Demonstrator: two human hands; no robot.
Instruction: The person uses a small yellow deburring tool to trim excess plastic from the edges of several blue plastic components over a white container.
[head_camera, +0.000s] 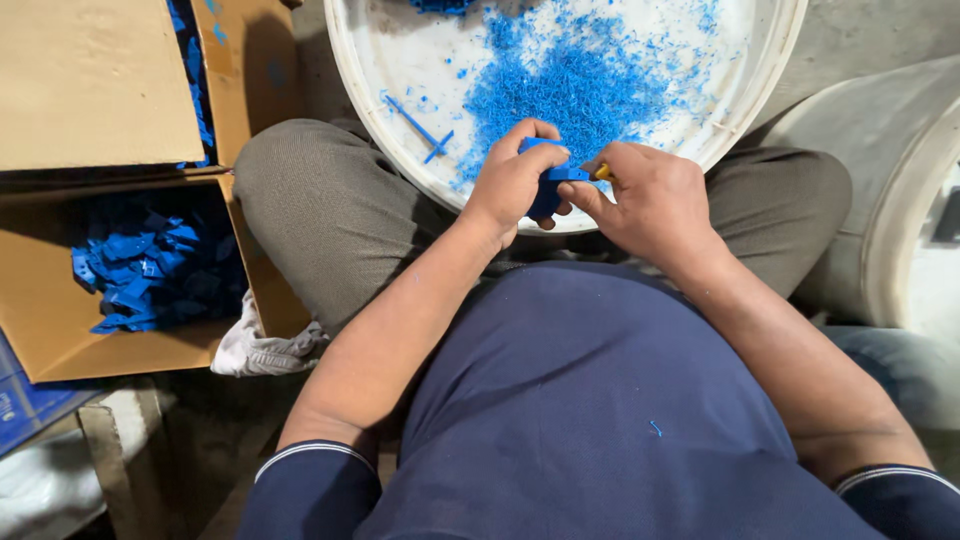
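- The blue plastic part (545, 190) is small, solid mid-blue and moulded, with a flat upper edge; most of its body is hidden by fingers, so its full shape cannot be told.
- It sits between the two hands, over the near rim of the white tub (345, 90), at about 12 o'clock from the person's chest.
- The left hand (510, 185) is closed around the part, fingers curled over its top and the thumb beneath.
- The right hand (650, 195) lies just beside it at 3 o'clock, fingers pinched shut on a small yellow-tipped tool (602, 172) whose tip touches the part's right end.
- Inside the tub, at 12 o'clock from the hands, spreads a heap of blue shavings (570, 85); a thin blue strip (415, 127) lies at 10 o'clock.
- Well apart at 9 o'clock, an open cardboard box (45, 310) holds a pile of similar blue pieces (145, 265).
- A crumpled white cloth (260, 350) rests by the box, against the person's left knee.
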